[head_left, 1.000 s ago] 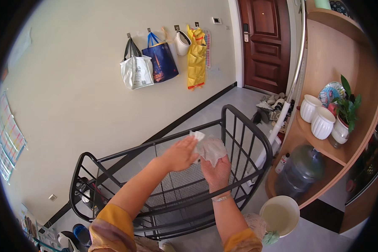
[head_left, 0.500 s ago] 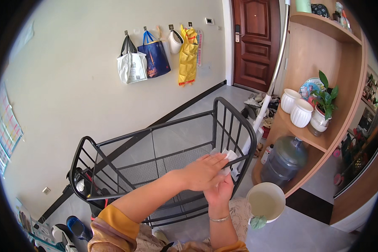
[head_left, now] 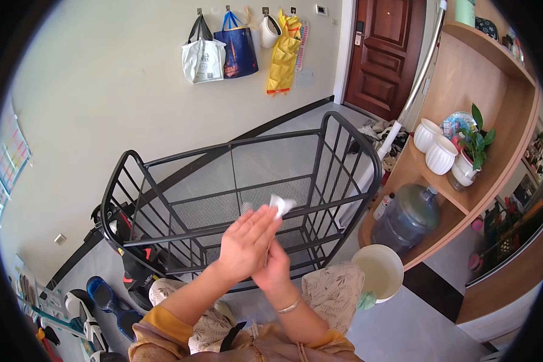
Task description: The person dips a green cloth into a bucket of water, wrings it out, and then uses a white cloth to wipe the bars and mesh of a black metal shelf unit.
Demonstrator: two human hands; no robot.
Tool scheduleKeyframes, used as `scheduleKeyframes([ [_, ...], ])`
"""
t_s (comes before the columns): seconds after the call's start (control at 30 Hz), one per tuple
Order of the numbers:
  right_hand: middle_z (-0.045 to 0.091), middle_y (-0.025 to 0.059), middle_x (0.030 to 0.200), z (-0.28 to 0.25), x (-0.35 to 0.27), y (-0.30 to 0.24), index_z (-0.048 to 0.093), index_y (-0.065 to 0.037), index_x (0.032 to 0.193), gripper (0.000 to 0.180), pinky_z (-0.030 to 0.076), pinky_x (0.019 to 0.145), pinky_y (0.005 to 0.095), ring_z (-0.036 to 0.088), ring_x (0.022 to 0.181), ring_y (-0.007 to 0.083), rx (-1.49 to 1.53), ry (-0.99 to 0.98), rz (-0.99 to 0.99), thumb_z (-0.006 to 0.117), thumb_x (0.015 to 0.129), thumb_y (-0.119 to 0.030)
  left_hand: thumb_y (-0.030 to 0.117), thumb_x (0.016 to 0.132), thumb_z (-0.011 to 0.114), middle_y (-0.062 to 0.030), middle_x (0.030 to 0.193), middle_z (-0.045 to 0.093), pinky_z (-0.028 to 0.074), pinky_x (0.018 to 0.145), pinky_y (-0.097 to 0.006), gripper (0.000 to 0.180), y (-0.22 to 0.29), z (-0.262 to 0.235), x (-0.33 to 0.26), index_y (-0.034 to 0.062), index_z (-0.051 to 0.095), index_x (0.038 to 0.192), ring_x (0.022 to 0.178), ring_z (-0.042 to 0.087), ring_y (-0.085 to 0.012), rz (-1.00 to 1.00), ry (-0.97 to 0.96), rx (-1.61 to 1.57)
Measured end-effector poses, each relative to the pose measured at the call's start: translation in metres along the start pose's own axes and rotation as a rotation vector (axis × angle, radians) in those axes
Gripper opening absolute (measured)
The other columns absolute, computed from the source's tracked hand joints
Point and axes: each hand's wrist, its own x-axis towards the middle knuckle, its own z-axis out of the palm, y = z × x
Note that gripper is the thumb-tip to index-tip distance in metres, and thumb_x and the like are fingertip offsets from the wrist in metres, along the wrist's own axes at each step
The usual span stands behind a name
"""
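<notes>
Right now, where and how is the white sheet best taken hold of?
Pinching the white sheet by its loose end, from the far side, near the black rack, seems best: that crumpled end protrudes beyond the left hand and right hand, which hide its base.

A tissue [head_left: 282, 206] sits between my left grip [head_left: 245, 244] and right grip [head_left: 274, 268]. Before me stands the rack [head_left: 231, 144]; behind it, bags [head_left: 203, 60] hang on the wall [head_left: 102, 102]. To my right, a bucket [head_left: 379, 271] stands beside the shelf unit [head_left: 464, 78], which holds a water jug [head_left: 407, 217] below two pots [head_left: 441, 155]. A hoverboard [head_left: 111, 306] lies left.
</notes>
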Motion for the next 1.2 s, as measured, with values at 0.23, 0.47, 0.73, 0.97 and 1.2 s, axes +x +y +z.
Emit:
scheduleKeyframes([
  [0.23,0.049,0.0109,0.137,-0.067,-0.008,-0.005,0.043,-0.001,0.137,0.046,0.034,0.109,0.0374,0.045,0.128,0.0233,-0.227,-0.006,-0.048,0.041,0.096,-0.021,0.0,0.071,0.061,-0.0155,0.123,0.062,0.05,0.095,-0.041,0.041,-0.003,0.043,-0.08,-0.0003,0.065,0.111,0.114,0.06,-0.0308,-0.083,0.02,-0.334],
  [0.47,0.048,0.0186,0.135,-0.109,0.01,-0.074,0.045,0.006,0.131,0.044,0.031,0.108,0.0438,0.043,0.128,0.0337,-1.553,0.289,-0.493,0.043,0.09,-0.01,0.007,0.08,0.059,-0.0183,0.135,0.051,0.039,0.105,-0.045,0.048,0.012,0.114,-0.085,-0.0012,0.053,0.127,0.126,0.049,-0.0333,-0.297,-0.144,-0.406],
  [0.73,0.049,0.0212,0.132,-0.114,0.029,-0.061,0.05,0.004,0.125,0.042,0.032,0.104,0.0482,0.044,0.124,0.0379,-2.467,0.059,-0.517,0.053,0.085,-0.008,0.026,0.087,0.057,-0.0141,0.137,0.051,0.034,0.108,-0.042,0.047,0.009,0.137,-0.1,0.0014,0.054,0.128,0.13,0.045,-0.0281,-0.293,-0.43,-0.178],
  [0.97,0.052,0.0179,0.131,-0.114,0.035,-0.049,0.05,0.001,0.127,0.043,0.032,0.106,0.0485,0.045,0.125,0.0347,-2.491,-0.035,-0.493,0.054,0.087,-0.013,0.036,0.091,0.053,-0.0126,0.14,0.047,0.031,0.109,-0.043,0.053,-0.007,0.117,-0.102,0.0014,0.051,0.131,0.13,0.043,-0.0268,-0.373,-0.571,-0.153],
  [1.2,0.056,0.0143,0.128,-0.108,0.023,-0.083,0.059,0.0,0.12,0.036,0.036,0.104,0.0459,0.05,0.121,0.0325,-2.517,-0.154,-0.472,0.054,0.087,-0.015,0.04,0.093,0.049,-0.013,0.143,0.043,0.028,0.11,-0.044,0.058,-0.011,0.114,-0.103,0.0028,0.045,0.137,0.133,0.04,-0.0269,-0.421,-0.604,-0.207],
])
